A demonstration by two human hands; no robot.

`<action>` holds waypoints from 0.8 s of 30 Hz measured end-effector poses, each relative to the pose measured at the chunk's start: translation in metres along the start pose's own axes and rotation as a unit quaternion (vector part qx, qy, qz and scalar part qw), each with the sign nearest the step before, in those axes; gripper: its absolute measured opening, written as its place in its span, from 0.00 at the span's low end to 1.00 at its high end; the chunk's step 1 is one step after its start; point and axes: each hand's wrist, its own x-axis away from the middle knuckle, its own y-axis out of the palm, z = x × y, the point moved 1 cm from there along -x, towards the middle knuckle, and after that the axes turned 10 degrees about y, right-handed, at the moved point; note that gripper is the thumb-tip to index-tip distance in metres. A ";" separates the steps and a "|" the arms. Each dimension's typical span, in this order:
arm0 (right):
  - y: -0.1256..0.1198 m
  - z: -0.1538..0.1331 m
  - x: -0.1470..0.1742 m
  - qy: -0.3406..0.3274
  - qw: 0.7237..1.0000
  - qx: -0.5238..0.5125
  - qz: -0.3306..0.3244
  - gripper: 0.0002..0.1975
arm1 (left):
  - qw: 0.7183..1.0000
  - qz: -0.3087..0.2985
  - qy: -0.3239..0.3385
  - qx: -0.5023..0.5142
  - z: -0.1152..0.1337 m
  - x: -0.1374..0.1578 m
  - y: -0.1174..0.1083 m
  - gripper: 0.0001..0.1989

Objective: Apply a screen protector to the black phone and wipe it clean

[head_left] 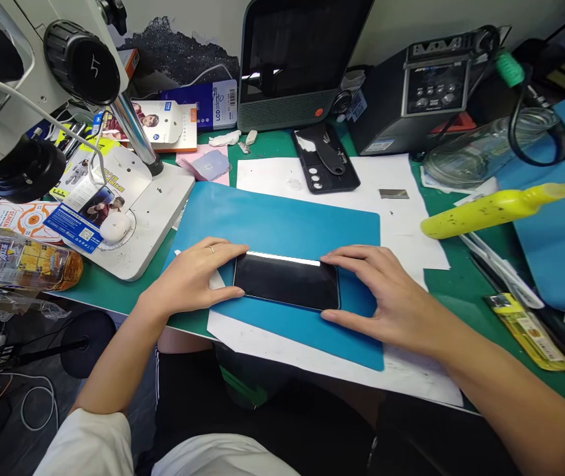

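A smartphone (286, 283) with a dark, glossy screen lies face up and lengthwise across a blue work mat (282, 211). My left hand (196, 274) grips its left end, with the thumb at the near corner and the fingers at the far one. Around the right end, my right hand (386, 297) has its fingertips on the far edge and its thumb on the near corner. A bright strip of reflected light runs along the phone's far edge. Beyond the mat, a black phone case (347, 178) with camera cutouts rests on white paper, a dark-handled tool lying across it.
A microscope base (163, 211) stands at left, beside a drink bottle (19, 258). A screen device (297, 66) and a black box-shaped station (411, 99) line the back. On the right are a yellow squeeze bottle (491, 211), tweezers (503, 271) and a glass jar (481, 149).
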 end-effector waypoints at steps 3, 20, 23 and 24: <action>0.000 0.000 0.000 0.003 1.000 -0.001 -0.001 0.35 | 1.000 0.002 -0.002 0.005 0.000 0.000 0.000 0.32; -0.001 -0.002 -0.001 0.011 1.000 0.006 -0.012 0.35 | 1.000 0.009 0.025 0.015 0.001 -0.002 -0.001 0.26; -0.001 -0.002 -0.002 0.012 1.000 0.006 -0.009 0.35 | 1.000 0.004 0.016 0.019 0.000 -0.002 0.000 0.27; -0.001 -0.003 -0.002 0.013 1.000 0.006 -0.010 0.35 | 1.000 0.002 0.013 0.019 0.000 -0.001 0.000 0.27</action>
